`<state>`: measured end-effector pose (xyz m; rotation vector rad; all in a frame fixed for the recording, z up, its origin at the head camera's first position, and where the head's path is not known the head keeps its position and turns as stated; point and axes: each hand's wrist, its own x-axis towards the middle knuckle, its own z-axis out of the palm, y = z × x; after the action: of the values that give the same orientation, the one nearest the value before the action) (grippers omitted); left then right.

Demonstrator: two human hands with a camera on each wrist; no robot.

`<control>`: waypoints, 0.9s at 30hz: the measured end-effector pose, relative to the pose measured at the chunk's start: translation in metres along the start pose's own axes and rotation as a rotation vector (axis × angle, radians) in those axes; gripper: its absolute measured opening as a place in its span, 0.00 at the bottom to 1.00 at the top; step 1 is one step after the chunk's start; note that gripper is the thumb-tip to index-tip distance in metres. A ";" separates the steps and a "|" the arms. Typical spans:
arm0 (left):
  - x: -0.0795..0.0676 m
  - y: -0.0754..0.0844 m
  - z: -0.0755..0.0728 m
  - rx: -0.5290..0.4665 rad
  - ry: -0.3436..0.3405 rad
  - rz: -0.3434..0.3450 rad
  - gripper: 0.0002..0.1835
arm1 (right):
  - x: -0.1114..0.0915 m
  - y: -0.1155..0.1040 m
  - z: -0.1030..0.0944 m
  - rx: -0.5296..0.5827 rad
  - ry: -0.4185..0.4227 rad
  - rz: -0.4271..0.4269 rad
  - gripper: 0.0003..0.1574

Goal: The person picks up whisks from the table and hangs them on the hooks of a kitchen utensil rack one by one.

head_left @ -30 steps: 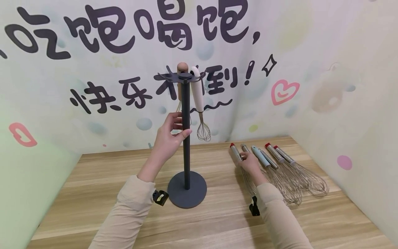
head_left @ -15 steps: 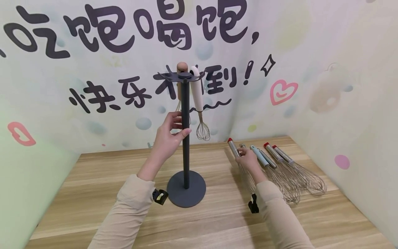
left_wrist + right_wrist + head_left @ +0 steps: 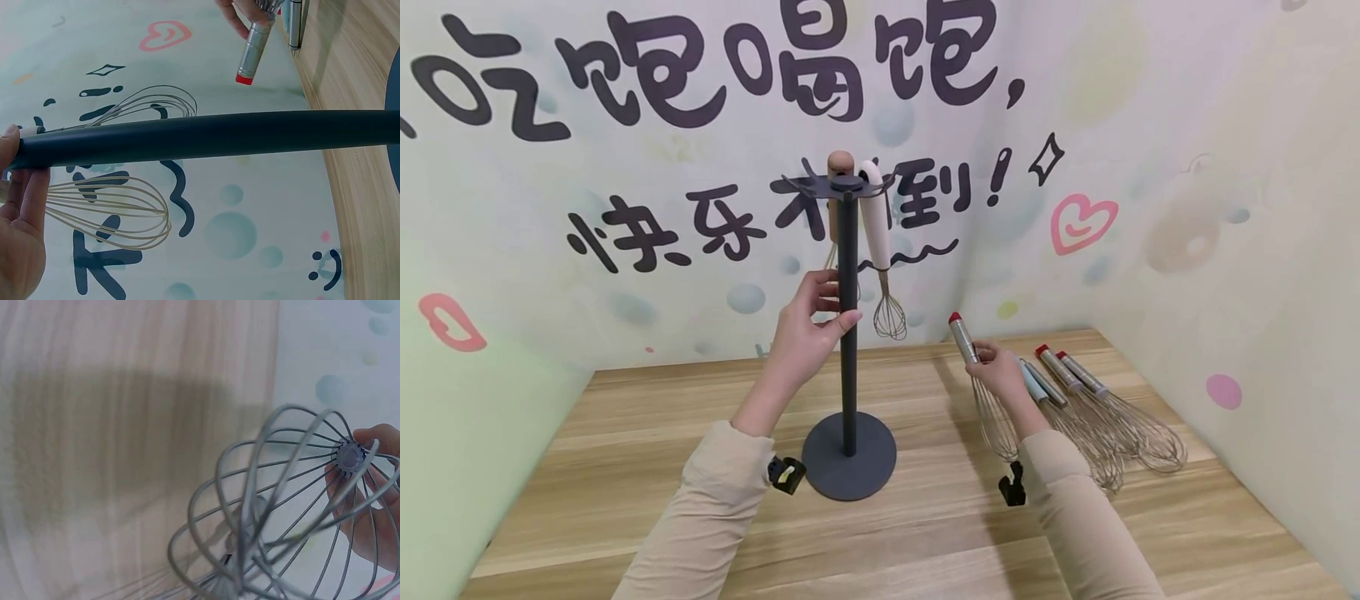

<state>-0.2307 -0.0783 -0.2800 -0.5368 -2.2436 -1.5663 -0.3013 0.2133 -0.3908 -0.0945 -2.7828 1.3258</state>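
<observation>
My left hand [image 3: 805,329] grips the post of a dark metal stand [image 3: 849,375], thumb in front and fingers behind. From the hooks at its top hang a white-handled whisk [image 3: 874,229] and, behind the post, a wooden-handled whisk [image 3: 840,164]. On the right, my right hand [image 3: 1002,372] holds a steel whisk [image 3: 962,337] with a red-tipped handle, pinched near where the wires begin. That whisk tilts, red end up, above the table. Its wire loops [image 3: 250,487] fill much of the right wrist view.
To the right on the wooden table [image 3: 662,467] lie several more whisks, among them a light-blue-handled whisk [image 3: 1034,382] and a red-tipped whisk [image 3: 1058,367]. A printed wall [image 3: 737,242] stands right behind the table, and another closes off the right side.
My right hand has lifted the red-tipped whisk off the table, its handle end rising up and slightly left. My left hand has stayed on the post.
</observation>
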 end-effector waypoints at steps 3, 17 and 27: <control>0.000 0.000 0.000 0.002 -0.001 -0.001 0.26 | 0.001 -0.005 -0.003 0.040 0.000 0.009 0.33; 0.000 0.001 0.000 -0.001 -0.003 -0.004 0.26 | -0.006 -0.038 -0.012 0.309 -0.013 -0.013 0.35; -0.001 0.002 -0.001 -0.004 -0.001 -0.001 0.26 | -0.011 -0.062 -0.019 0.310 -0.013 -0.009 0.36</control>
<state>-0.2290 -0.0781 -0.2783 -0.5373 -2.2420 -1.5716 -0.2904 0.1884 -0.3308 -0.0587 -2.5447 1.7393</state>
